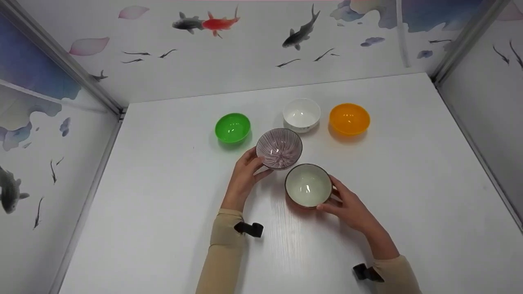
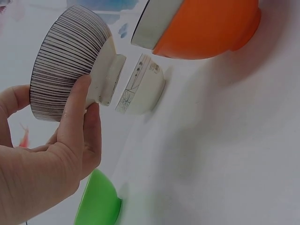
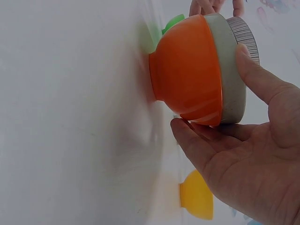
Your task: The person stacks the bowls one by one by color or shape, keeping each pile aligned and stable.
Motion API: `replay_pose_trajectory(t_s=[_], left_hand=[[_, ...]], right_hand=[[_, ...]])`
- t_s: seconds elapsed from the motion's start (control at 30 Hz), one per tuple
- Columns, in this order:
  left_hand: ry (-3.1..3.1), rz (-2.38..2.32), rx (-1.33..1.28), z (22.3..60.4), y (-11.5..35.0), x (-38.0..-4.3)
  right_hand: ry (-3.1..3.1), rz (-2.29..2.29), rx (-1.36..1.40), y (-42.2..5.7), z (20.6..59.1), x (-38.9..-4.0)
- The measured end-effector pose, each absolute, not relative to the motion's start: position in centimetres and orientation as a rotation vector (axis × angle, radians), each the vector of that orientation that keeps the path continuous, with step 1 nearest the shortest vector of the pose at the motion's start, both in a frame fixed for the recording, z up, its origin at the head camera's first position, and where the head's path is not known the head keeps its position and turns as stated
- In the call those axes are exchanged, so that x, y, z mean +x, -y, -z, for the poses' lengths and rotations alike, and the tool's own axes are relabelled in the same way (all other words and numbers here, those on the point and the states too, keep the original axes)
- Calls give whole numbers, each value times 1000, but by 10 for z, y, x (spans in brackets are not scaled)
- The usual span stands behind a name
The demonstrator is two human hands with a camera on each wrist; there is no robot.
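My left hand (image 1: pixel 242 175) pinches the rim of a striped bowl (image 1: pixel 280 148), thumb near the inner edge and fingers along the outside. In the left wrist view this bowl (image 2: pixel 70 61) is tilted and off the table, with dark lines round its white wall. My right hand (image 1: pixel 352 207) holds a pale grey-green bowl (image 1: pixel 308 185) with a dark rim. The right wrist view shows an orange lower part (image 3: pixel 187 68) below the pale band (image 3: pixel 229 70); it looks like an orange bowl with the pale one nested in it. The striped bowl is just behind and left of the pale bowl.
Behind the hands stand a green bowl (image 1: pixel 233 128) at left, a white bowl (image 1: pixel 301 115) in the middle and a yellow-orange bowl (image 1: pixel 349 119) at right. All rest on the white table (image 1: pixel 163 204). Panels (image 1: pixel 253 61) painted with fish enclose the back and sides.
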State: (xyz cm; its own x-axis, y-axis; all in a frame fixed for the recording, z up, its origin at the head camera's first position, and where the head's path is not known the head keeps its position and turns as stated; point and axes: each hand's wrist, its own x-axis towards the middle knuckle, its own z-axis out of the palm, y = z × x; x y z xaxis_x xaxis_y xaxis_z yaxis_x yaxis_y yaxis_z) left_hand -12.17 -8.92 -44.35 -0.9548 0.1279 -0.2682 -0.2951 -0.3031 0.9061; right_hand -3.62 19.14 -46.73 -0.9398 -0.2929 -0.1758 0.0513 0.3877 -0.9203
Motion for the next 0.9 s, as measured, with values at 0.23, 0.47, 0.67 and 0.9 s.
replay_pose_trajectory(t_s=[0.23, 0.47, 0.67, 0.9], left_hand=[[-1670, -2310, -200, 442, 87, -118], [-1648, -2299, -193, 443, 85, -116], [-1639, -2292, -144, 443, 83, -115], [-1616, -2265, -96, 441, 79, -111]], right_hand=[[-2321, 1588, -212, -192, 468, -37], [-2311, 1594, -213, -192, 469, -38], [-2316, 1588, -206, -191, 469, -37], [-2333, 1591, -223, -192, 468, -36]])
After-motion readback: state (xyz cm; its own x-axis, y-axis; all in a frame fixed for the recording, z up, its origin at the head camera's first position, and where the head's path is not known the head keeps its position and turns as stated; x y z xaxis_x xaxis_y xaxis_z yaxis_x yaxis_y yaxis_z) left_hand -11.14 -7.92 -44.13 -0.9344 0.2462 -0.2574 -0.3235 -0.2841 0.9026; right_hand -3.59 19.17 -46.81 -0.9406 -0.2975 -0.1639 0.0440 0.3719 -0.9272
